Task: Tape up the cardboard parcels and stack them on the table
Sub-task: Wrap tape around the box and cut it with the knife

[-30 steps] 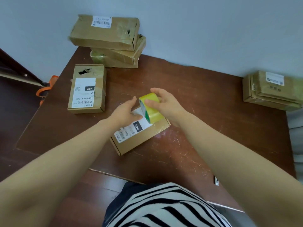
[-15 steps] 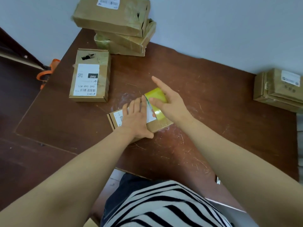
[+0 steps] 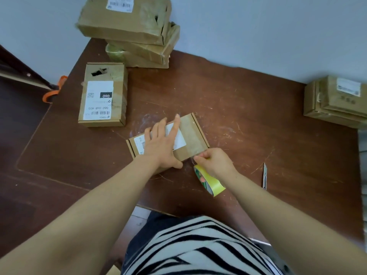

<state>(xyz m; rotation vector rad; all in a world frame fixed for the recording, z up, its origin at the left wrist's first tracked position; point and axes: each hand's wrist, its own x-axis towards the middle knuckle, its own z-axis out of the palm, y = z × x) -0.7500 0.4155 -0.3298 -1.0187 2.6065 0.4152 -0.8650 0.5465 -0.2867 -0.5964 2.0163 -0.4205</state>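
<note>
Taking the flat parcel (image 3: 193, 133) under my left hand (image 3: 161, 145) as centre: bare table (image 3: 248, 120) opens right of it, until the knife (image 3: 264, 175) and the far-right boxes (image 3: 337, 102). Left-behind stands a labelled box (image 3: 103, 96), and behind that a stack (image 3: 135, 32) against the wall.

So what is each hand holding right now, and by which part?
The right hand grips the yellow tape roll at its upper end. The left hand holds nothing; it lies flat on top of the parcel.
</note>
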